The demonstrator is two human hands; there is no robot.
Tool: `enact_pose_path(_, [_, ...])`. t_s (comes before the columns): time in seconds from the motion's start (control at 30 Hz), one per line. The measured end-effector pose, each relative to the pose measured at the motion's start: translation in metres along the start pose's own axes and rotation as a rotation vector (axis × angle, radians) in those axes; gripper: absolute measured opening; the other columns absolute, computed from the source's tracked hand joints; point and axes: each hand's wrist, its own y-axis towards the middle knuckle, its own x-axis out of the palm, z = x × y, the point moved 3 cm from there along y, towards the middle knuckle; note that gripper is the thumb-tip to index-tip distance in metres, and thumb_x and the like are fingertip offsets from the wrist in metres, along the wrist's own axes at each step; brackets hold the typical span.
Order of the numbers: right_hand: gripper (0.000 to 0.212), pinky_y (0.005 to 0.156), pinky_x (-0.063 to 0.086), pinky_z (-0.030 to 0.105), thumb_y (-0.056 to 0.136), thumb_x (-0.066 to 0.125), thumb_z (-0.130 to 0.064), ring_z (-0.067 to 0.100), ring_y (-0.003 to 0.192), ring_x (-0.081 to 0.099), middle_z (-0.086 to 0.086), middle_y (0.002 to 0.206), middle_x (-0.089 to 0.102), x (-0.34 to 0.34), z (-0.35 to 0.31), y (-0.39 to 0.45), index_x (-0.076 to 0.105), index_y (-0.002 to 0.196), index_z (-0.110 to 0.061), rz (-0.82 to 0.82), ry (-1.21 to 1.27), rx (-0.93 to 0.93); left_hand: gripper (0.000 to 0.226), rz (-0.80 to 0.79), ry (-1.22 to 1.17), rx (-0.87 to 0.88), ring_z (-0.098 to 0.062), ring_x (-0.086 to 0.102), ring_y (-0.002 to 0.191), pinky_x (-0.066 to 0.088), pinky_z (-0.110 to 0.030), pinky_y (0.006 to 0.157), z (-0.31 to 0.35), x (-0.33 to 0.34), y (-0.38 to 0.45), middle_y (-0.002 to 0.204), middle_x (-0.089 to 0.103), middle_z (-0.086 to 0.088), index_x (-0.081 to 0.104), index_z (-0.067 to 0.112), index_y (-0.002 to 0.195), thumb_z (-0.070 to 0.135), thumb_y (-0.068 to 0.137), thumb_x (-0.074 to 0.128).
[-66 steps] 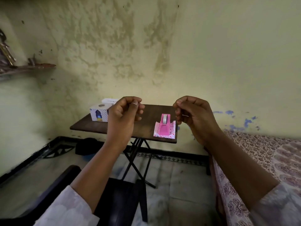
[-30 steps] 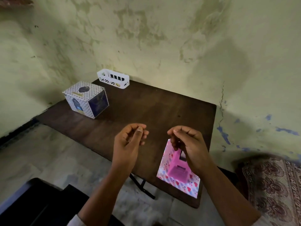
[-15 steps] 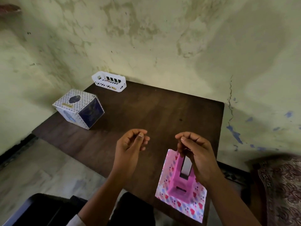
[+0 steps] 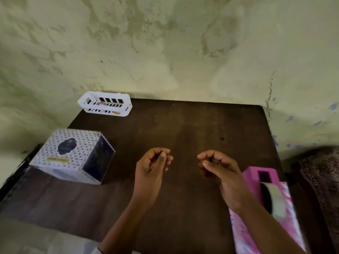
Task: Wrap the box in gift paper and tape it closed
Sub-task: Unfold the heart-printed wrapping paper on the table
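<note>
The box (image 4: 73, 154), white with small dark dots and a dark blue side, stands on the left part of the dark wooden table (image 4: 183, 125). Pink patterned gift paper (image 4: 242, 235) lies folded at the table's right front edge, with a pink tape dispenser (image 4: 253, 180) and its roll of tape (image 4: 277, 200) on top. My left hand (image 4: 150, 167) hovers over the table's middle with curled fingers and holds nothing. My right hand (image 4: 220, 169) hovers beside it, just left of the dispenser, fingers curled and empty too.
A white slotted plastic basket (image 4: 105, 105) sits at the table's back left corner against the stained wall. A patterned cloth-covered bed (image 4: 322, 171) lies to the right of the table. Floor shows to the left and front.
The view has closed in and tilted down over the table. My right hand has moved left off the tape dispenser; both hands stay curled and empty.
</note>
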Motion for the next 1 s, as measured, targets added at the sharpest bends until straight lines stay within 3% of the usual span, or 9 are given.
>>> enact_pose_path(0.17, [0.029, 0.065, 0.047, 0.022, 0.086, 0.054, 0.000, 0.013, 0.072, 0.059, 0.002, 0.074, 0.065, 0.088, 0.025, 0.027, 0.073, 0.080, -0.021, 0.129, 0.038, 0.013, 0.015, -0.067, 0.019, -0.013, -0.004, 0.065, 0.082, 0.053, -0.019, 0.072, -0.020, -0.085, 0.052, 0.085, 0.069, 0.010, 0.064, 0.023, 0.097, 0.016, 0.094, 0.050])
enact_pose_path(0.3, [0.012, 0.068, 0.045, 0.025, 0.084, 0.057, -0.002, 0.016, 0.072, 0.058, 0.005, 0.073, 0.063, 0.152, 0.038, 0.038, 0.068, 0.087, -0.007, 0.152, 0.029, 0.058, 0.014, -0.101, -0.010, -0.028, -0.005, 0.066, 0.084, 0.053, -0.021, 0.073, -0.026, -0.148, 0.070, 0.086, 0.070, 0.009, 0.064, 0.022, 0.097, 0.018, 0.094, 0.051])
enact_pose_path(0.47, [0.012, 0.065, 0.049, 0.021, 0.083, 0.063, -0.013, 0.018, 0.079, 0.062, 0.006, 0.084, 0.069, 0.220, 0.057, 0.062, 0.069, 0.092, -0.010, 0.040, 0.000, 0.189, 0.015, 0.062, 0.115, 0.101, -0.004, 0.065, 0.086, 0.052, -0.020, 0.071, -0.027, -0.218, 0.090, 0.088, 0.069, 0.011, 0.062, 0.027, 0.095, 0.015, 0.092, 0.054])
enact_pose_path(0.57, [0.016, 0.076, 0.052, 0.027, 0.090, 0.058, -0.010, 0.016, 0.092, 0.064, 0.005, 0.099, 0.070, 0.258, 0.075, 0.071, 0.069, 0.101, -0.016, -0.078, -0.064, 0.283, 0.011, 0.158, 0.394, 0.179, -0.009, 0.059, 0.092, 0.054, -0.035, 0.072, -0.046, -0.268, 0.105, 0.102, 0.057, 0.021, 0.057, 0.035, 0.100, 0.032, 0.090, 0.054])
enact_pose_path(0.63, [0.021, 0.085, 0.051, 0.028, 0.092, 0.056, -0.009, 0.014, 0.099, 0.064, 0.003, 0.106, 0.070, 0.277, 0.085, 0.074, 0.066, 0.108, -0.018, -0.159, -0.121, 0.310, 0.026, 0.140, 0.531, 0.173, -0.019, 0.059, 0.097, 0.054, -0.044, 0.073, -0.061, -0.290, 0.113, 0.109, 0.052, 0.020, 0.055, 0.032, 0.110, 0.041, 0.086, 0.051])
enact_pose_path(0.73, [0.025, 0.080, 0.050, 0.019, 0.092, 0.056, -0.008, 0.001, 0.094, 0.064, 0.000, 0.107, 0.068, 0.290, 0.095, 0.074, 0.062, 0.115, -0.016, -0.185, -0.157, 0.297, 0.035, 0.095, 0.752, 0.230, -0.020, 0.053, 0.109, 0.042, -0.040, 0.091, -0.072, -0.294, 0.109, 0.117, 0.057, 0.003, 0.057, 0.019, 0.115, 0.037, 0.085, 0.050])
enact_pose_path(0.83, [0.024, 0.081, 0.050, 0.020, 0.091, 0.056, -0.007, 0.005, 0.097, 0.064, 0.000, 0.106, 0.069, 0.285, 0.107, 0.074, 0.063, 0.113, -0.016, -0.168, -0.147, 0.261, 0.038, 0.117, 0.901, 0.332, -0.018, 0.051, 0.115, 0.029, -0.033, 0.098, -0.076, -0.285, 0.101, 0.122, 0.058, 0.003, 0.062, 0.020, 0.112, 0.041, 0.087, 0.043])
enact_pose_path(1.0, [0.024, 0.084, 0.052, 0.024, 0.090, 0.058, -0.008, 0.010, 0.092, 0.064, 0.003, 0.101, 0.070, 0.270, 0.134, 0.083, 0.068, 0.104, -0.023, -0.235, -0.156, 0.191, 0.033, 0.282, 0.897, 0.577, -0.019, 0.055, 0.113, 0.035, -0.041, 0.095, -0.090, -0.279, 0.102, 0.113, 0.064, 0.003, 0.067, 0.018, 0.105, 0.031, 0.091, 0.040])
